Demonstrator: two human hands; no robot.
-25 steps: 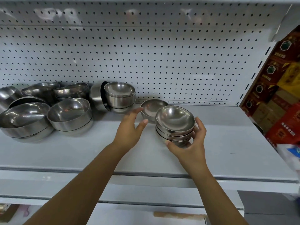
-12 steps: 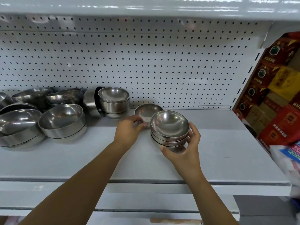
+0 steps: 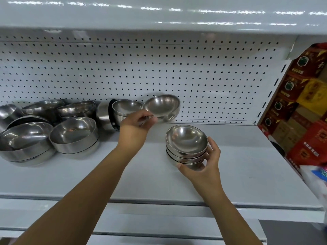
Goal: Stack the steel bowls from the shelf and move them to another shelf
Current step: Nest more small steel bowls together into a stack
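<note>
- Pinching one small bowl by its lower-left rim with the left hand, thumb and fingers curled on the edge.
- Holding that bowl in the air above the shelf, in front of the pegboard, tilted so its mouth is facing forward rather than up.
- Cupping the stack with the right hand, thumb lying along the near side and fingers wrapping the right side of the lower bowls.
- Seeming to rest the stack on the shelf, right of centre, mouth up and level.
- Placing the lifted bowl up, back and to the left of the stack, near it but apart, with a gap of bare shelf showing between.
- Judging the coming move: bringing the bowl right, forward and down, and levelling its mouth upward to nest it in the top of the stack.
- Judging the left hand as the one doing the carrying, with the right only steadying; being round, the bowl needs no turning, only levelling.
- Counting one bowl in the air and three nested rims in the stack, with possibly a fourth beneath, too hidden to tell.
- Counting at least eight larger bowls clustered at the shelf's left, several nested in pairs and one lying on its side; the exact number cannot be told.
- Noting red and yellow boxes piled beyond the shelf's right end.
</note>
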